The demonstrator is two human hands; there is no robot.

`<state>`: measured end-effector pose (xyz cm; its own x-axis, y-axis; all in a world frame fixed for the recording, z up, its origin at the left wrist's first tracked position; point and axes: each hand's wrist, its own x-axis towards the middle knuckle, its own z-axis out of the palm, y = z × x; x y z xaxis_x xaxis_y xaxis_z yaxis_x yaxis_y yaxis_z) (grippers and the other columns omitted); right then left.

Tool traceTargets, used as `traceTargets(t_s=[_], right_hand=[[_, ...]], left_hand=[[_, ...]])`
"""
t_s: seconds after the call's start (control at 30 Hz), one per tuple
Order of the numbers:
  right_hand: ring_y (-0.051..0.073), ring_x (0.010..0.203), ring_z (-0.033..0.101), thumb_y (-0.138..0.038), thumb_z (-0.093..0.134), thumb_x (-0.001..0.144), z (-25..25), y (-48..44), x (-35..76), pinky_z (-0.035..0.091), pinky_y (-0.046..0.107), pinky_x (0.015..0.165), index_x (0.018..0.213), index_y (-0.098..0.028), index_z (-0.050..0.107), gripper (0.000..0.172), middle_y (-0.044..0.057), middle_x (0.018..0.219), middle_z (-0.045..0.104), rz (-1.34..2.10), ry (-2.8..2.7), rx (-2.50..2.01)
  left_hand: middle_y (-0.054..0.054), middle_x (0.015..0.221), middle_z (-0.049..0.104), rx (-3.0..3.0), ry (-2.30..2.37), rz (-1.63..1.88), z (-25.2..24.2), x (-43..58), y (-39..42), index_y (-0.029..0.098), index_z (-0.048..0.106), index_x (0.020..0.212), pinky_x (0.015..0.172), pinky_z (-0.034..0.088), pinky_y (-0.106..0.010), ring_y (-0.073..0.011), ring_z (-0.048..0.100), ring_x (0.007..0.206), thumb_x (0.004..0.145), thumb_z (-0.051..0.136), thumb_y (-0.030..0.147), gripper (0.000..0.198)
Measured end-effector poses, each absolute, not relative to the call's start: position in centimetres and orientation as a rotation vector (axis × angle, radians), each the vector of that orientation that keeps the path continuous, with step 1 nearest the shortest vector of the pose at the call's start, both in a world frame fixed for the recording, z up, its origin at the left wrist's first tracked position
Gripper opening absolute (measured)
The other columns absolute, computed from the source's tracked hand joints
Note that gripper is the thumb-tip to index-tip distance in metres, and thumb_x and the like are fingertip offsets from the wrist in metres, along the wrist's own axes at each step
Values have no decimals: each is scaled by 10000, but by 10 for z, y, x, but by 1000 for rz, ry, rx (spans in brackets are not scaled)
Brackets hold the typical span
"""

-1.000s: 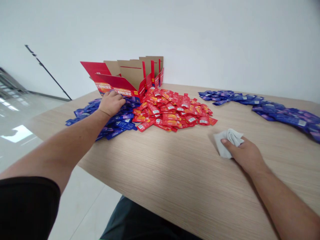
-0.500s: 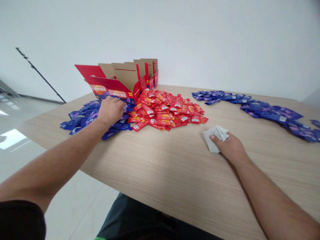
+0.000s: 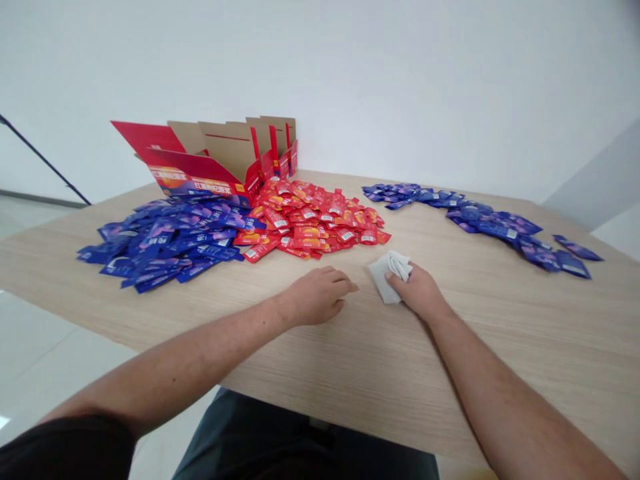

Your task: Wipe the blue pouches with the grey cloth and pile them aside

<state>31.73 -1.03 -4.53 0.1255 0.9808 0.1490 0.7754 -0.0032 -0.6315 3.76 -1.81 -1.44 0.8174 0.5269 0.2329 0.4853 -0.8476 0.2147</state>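
Resting palm-down on the pale wood-grain table [image 3: 525,340], the left hand [image 3: 317,297] holds nothing; its loosely curled fingers [image 3: 345,285] point rightward and stop just beside a crumpled white cloth [image 3: 381,283], without touching it. The right hand [image 3: 417,291] lies on the cloth in a narrow grip, its fingers closed over the bunched fabric and pressing it against the table. The cloth sits between the hands, toward the middle of the table.

Beyond the hands, a heap of glossy red foil sachets [image 3: 310,223] lies near the far edge of the table. A larger heap of glossy blue foil sachets [image 3: 170,243] lies directly to its left, the two touching. An open red-printed corrugated cardboard carton [image 3: 197,179], with its brown inner flaps raised, stands directly behind both heaps. To the right, a long curved band of blue foil sachets [image 3: 480,217] runs along the far part of the table, well apart from the red heap. Two loose blue foil sachets [image 3: 573,265] lie at the band's right end. A plain white wall [image 3: 450,87] rises behind the table.
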Motion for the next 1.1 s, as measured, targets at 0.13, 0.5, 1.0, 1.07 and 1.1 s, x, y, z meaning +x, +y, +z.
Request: traceTargets(t_s=[0.13,0.5,1.0,1.07,1.1], right_hand=[[224,838,713,-371,633,867,-44,-9,316,508,321,747,1109,-157,721,335,101,962,792,483,-1709,-1829],[233,859,690,-419,690,812,-39,-22,294,521,349,786,1055,-194,721,333,74,968,764,573,-1790,-1624],[249,959,684,-546,707,869,-48,-30,278,513,349,839,1258,-200,682,521,55,1107,768,964,-1919,-1267],[241,948,679,-550,697,879,-47,-30,277,507,338,823,1245,-204,683,504,47,1098,762,970,-1927,-1257],[234,940,674,-556,694,881,-47,-30,277,504,332,815,1235,-204,683,499,43,1088,757,975,-1925,-1252]], left_hand=[[-143,1321,684,2768,801,464,-19,52,-14,164,642,1351,1130,500,-451,-277,620,1270,913,592,170,441],[-231,1645,322,2495,749,749,-49,85,-4,218,380,1598,1248,391,-575,-387,366,1543,768,852,378,968],[-119,1282,610,2358,853,791,-48,69,0,255,643,1321,1018,594,-427,-255,684,1127,783,706,190,545],[-122,1284,619,2357,857,798,-47,69,1,254,645,1310,1018,594,-427,-257,684,1135,798,694,192,518],[-122,1283,624,2360,863,802,-47,69,1,255,646,1307,1017,595,-423,-256,685,1137,803,687,189,509]])
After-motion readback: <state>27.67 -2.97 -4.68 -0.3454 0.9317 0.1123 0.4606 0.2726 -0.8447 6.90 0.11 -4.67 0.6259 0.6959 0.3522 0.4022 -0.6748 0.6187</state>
